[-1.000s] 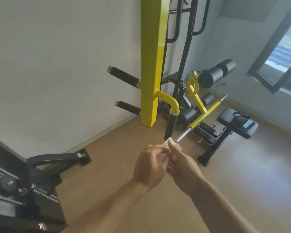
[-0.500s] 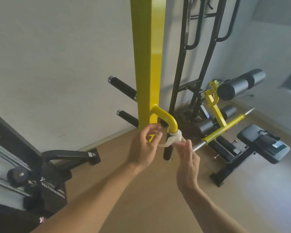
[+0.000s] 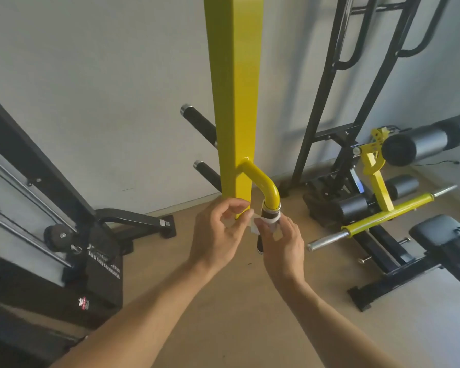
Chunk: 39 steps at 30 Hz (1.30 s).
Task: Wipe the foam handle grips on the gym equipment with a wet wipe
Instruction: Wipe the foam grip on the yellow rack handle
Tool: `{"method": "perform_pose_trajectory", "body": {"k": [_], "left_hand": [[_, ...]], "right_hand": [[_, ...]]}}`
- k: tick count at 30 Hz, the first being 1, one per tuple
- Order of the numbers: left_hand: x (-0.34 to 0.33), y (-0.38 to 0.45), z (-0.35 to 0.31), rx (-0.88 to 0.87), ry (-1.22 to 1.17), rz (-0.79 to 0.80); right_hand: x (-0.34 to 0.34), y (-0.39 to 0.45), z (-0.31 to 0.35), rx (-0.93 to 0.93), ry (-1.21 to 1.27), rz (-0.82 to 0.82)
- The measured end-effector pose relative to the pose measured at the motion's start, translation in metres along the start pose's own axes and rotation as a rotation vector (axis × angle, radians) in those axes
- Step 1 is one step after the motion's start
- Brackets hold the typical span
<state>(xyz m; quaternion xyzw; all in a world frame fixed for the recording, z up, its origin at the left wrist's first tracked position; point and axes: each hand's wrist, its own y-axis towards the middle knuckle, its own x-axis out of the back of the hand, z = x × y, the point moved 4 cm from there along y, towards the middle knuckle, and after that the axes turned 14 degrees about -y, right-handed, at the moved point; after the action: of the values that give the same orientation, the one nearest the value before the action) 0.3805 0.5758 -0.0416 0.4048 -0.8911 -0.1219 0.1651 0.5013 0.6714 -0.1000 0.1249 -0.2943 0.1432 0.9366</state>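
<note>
A yellow post point(image 3: 234, 102) has a curved yellow arm ending in a black foam grip point(image 3: 268, 215) that hangs downward. A white wet wipe point(image 3: 258, 224) is wrapped around the upper part of that grip. My right hand point(image 3: 284, 243) is closed around the grip over the wipe, hiding most of the foam; the grip's bottom end point(image 3: 259, 247) shows below. My left hand point(image 3: 218, 235) pinches the loose end of the wipe just left of the grip. Two more black grips point(image 3: 198, 120) point(image 3: 207, 172) stick out behind the post.
A black machine with rails point(image 3: 37, 208) fills the left. A black ladder-like frame point(image 3: 356, 75), foam rollers point(image 3: 422, 142), a yellow bar point(image 3: 383, 216) and a padded bench point(image 3: 441, 235) stand at the right. Tan floor point(image 3: 237, 301) lies below my arms.
My hands rose from below the grip up to it and wrapped the wipe around its top. My view came closer to the yellow post.
</note>
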Motion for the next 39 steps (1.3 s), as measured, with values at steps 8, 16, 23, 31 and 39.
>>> {"method": "perform_pose_trajectory", "body": {"k": [8, 16, 23, 31, 39], "left_hand": [[-0.028, -0.023, 0.021, 0.327, -0.101, 0.098], [-0.013, -0.021, 0.03, 0.323, -0.154, -0.079], [-0.006, -0.016, 0.027, 0.285, -0.147, 0.003], [-0.018, -0.023, 0.041, 0.371, -0.034, 0.217], [-0.038, -0.037, 0.035, 0.362, -0.104, 0.394]], "right_hand": [[0.005, -0.001, 0.0, 0.029, 0.146, -0.012], [-0.007, 0.005, 0.003, 0.17, -0.176, 0.066], [-0.014, 0.005, 0.0, 0.08, 0.007, 0.057], [-0.016, -0.005, -0.013, -0.139, 0.066, 0.045], [-0.004, -0.028, -0.009, -0.068, 0.102, 0.006]]}}
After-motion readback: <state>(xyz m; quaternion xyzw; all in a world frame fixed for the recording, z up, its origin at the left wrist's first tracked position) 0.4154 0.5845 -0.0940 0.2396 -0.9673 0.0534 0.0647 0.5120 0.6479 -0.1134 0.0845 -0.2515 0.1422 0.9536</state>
